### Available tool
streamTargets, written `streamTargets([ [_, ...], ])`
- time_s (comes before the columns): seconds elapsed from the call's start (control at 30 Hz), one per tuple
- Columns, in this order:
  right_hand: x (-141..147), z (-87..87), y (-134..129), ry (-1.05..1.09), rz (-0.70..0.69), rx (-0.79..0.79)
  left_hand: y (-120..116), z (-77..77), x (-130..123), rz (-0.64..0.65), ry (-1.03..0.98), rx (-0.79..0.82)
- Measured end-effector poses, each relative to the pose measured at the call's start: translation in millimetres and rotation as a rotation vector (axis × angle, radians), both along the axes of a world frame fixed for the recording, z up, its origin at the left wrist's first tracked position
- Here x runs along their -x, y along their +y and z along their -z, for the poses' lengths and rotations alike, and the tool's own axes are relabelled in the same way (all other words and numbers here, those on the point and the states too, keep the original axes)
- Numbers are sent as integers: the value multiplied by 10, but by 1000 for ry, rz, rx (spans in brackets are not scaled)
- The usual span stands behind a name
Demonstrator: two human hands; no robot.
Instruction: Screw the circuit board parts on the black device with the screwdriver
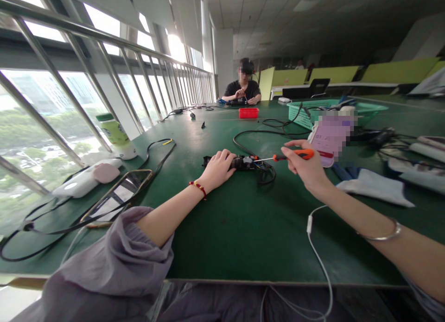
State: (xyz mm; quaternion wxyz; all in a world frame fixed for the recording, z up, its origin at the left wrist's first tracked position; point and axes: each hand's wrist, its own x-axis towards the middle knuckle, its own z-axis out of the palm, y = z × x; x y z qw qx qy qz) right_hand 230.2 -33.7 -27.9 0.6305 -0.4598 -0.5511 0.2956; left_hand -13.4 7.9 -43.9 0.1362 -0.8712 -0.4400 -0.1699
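Note:
My left hand [219, 167] is closed over a black cylindrical device [243, 163] lying on the green table, pressing it down. Out of the device's right end come a black cable and thin wires [267, 170], looped on the tabletop. In my right hand [304, 167] is a screwdriver [302, 154] with an orange and black handle, held nearly level between thumb and fingers. Its thin shaft points left, with the tip at the wired end of the device. Whether the tip sits in a screw is too small to tell.
A red box [248, 113] and a green basket [299, 116] with cables stand farther back. A phone [332, 139] is upright at right; another phone [120, 197] lies left, near a green-lidded cup [116, 135]. A white cable [318, 257] hangs over the front edge. A co-worker [242, 83] sits opposite.

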Motion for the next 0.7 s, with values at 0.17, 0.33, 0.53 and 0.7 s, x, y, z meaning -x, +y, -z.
streamTargets([
  [0.17,14,-13,1,98,-46,-114,-3,-3,5,0,6,1],
  [0.33,-29,-24,6,3,57,-48,0,5,9,4,4,-5],
  [0.53,-32,-55,14,21,34,-99,3,2,7,3,4,-6],
  [0.7,-55,-93,26,46,24,-1,-10,-8,1,0,2,1],
])
